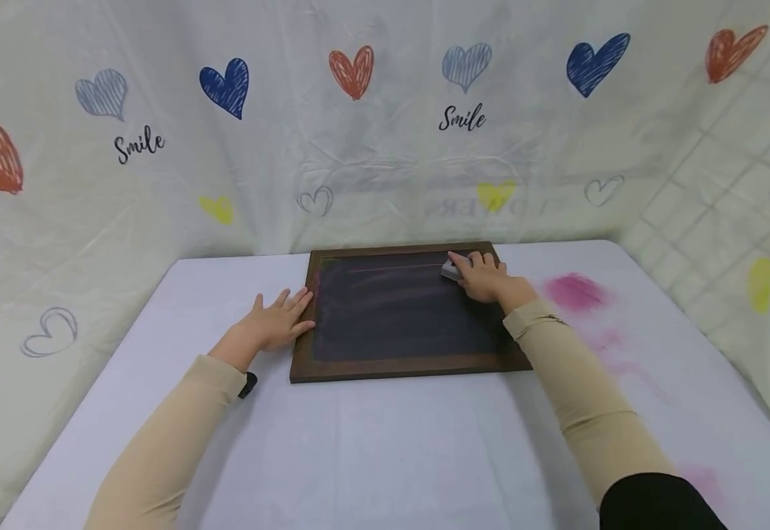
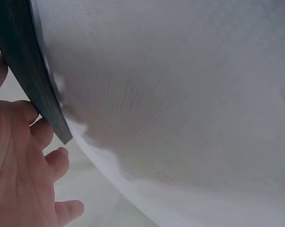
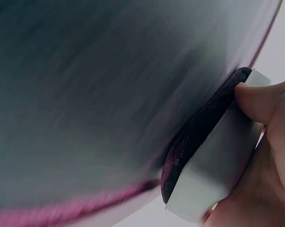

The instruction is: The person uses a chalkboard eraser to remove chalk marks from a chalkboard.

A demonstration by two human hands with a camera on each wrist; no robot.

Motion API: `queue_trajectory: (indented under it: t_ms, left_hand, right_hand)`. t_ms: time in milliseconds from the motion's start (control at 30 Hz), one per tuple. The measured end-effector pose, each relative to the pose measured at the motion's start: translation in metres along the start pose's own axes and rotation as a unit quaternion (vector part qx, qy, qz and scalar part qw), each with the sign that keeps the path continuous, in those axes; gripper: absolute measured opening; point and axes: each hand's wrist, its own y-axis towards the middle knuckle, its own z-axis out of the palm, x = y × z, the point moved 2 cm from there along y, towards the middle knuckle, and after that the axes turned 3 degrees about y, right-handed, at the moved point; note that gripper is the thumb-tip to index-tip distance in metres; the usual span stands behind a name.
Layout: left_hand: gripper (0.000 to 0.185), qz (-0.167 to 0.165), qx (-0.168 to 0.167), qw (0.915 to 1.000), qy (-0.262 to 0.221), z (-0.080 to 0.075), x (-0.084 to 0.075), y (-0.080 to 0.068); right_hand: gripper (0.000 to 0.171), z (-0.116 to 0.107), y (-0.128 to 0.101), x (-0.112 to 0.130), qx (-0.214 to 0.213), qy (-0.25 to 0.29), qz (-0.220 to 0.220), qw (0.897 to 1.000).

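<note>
A chalkboard (image 1: 411, 316) in a dark wooden frame lies on the white-covered table. My left hand (image 1: 272, 322) rests on the frame's left side with fingers spread straight; in the left wrist view the fingers touch the dark frame edge (image 2: 36, 75). Near the board's upper right corner, my right hand (image 1: 486, 278) grips a chalkboard eraser (image 1: 451, 270). The right wrist view shows the eraser's pale body (image 3: 218, 156) between thumb and fingers, its dark, pink-dusted felt pad (image 3: 199, 127) against the board. Faint chalk smears and a thin reddish line (image 1: 394, 268) show on the surface.
Pink powder stains (image 1: 577, 292) mark the white tablecloth (image 1: 385, 449) right of the board. Behind the table hangs a whitish curtain (image 1: 398, 147) printed with hearts and the word Smile. A dark round shape (image 1: 657, 504) covers part of the right arm.
</note>
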Motion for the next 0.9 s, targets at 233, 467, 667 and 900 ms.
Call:
queue_trajectory:
  t_ms: [233, 467, 667, 900]
  left_hand:
    - [0.074, -0.002, 0.0, 1.0, 0.0, -0.002, 0.002, 0.001]
    - [0.074, 0.0, 0.002, 1.0, -0.007, -0.001, 0.0, -0.001]
    - [0.073, -0.007, 0.002, 0.9999, -0.01, 0.001, 0.001, -0.002]
    - [0.073, -0.009, 0.0, 0.9999, -0.01, 0.002, 0.0, 0.0]
  right_hand:
    - [0.065, 0.008, 0.023, 0.023, 0.005, 0.001, 0.008, 1.0]
    - [0.066, 0.022, 0.043, 0.069, 0.016, -0.024, -0.007, 1.0]
    - [0.064, 0.035, 0.055, 0.13, 0.023, -0.047, -0.025, 0.998]
    - [0.062, 0.047, 0.054, 0.186, 0.015, -0.074, -0.057, 0.995]
